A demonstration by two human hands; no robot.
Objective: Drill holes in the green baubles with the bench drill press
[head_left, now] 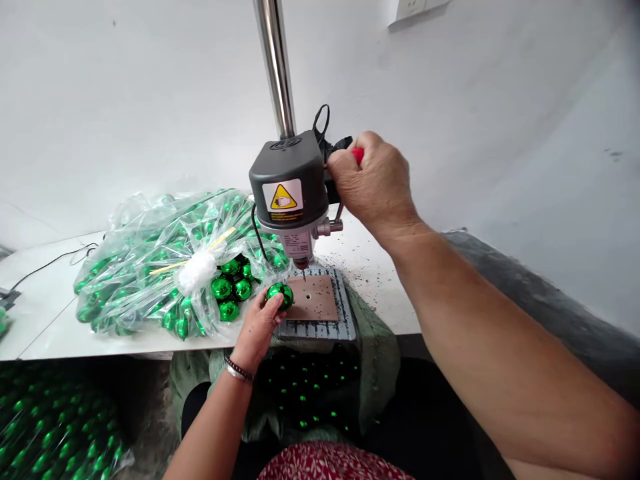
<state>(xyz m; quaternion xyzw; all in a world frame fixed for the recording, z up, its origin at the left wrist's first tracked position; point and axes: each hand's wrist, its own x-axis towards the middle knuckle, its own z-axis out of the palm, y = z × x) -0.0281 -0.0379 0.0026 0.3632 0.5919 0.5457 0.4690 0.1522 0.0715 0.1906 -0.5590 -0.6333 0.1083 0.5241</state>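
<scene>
My left hand (pixel 264 313) is closed around a shiny green ball ornament (pixel 280 295), at the left edge of a brown board (pixel 323 303). My right hand (pixel 375 180) grips the red-ended lever handle (pixel 357 155) on the side of a small drill press (pixel 287 173). The thin drill bit (pixel 303 275) points down above the board, to the right of the ornament and apart from it. The board lies on the grey slotted base (pixel 347 313) and has a small hole in it. Green scraps are scattered over the board and base.
A clear plastic bag (pixel 135 267) of green ornaments lies open left of the press on the white table (pixel 395 313). A green woven sack (pixel 377 360) with more ornaments hangs below the table edge. Another heap of green ornaments (pixel 55 420) is at lower left. A metal column (pixel 276 67) rises behind.
</scene>
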